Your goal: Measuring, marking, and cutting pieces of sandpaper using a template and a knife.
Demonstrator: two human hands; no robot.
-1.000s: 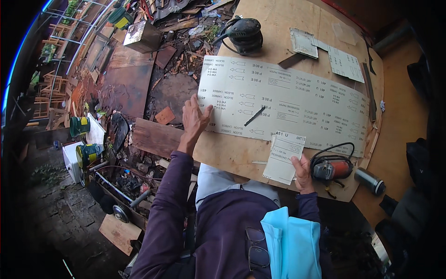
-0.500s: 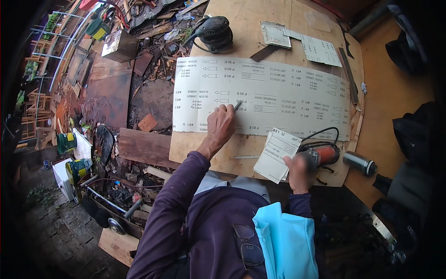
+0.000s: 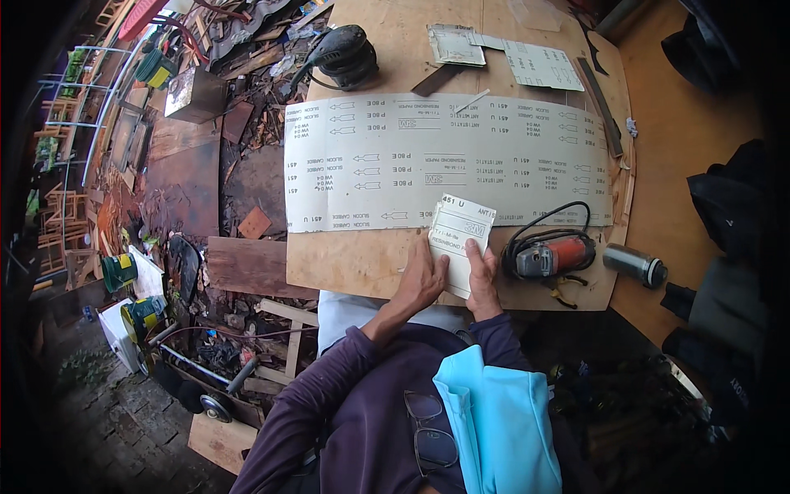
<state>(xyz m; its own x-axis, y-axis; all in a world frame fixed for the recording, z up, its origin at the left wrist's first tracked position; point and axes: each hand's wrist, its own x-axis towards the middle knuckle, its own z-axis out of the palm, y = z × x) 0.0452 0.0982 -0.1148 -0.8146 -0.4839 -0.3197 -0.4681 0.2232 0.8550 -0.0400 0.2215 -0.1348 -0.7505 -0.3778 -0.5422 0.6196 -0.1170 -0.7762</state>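
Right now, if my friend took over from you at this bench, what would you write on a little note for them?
Left hand: flat on the small sandpaper piece, pressing its left edge. Right hand: on the same piece, near its lower right part. The piece lies on the plywood bench, overlapping the lower edge of the big sandpaper sheet. Angle grinder sits just right of the hands; pencil lies on the big sheet's top edge. Big sheet is spread flat and mostly whole.
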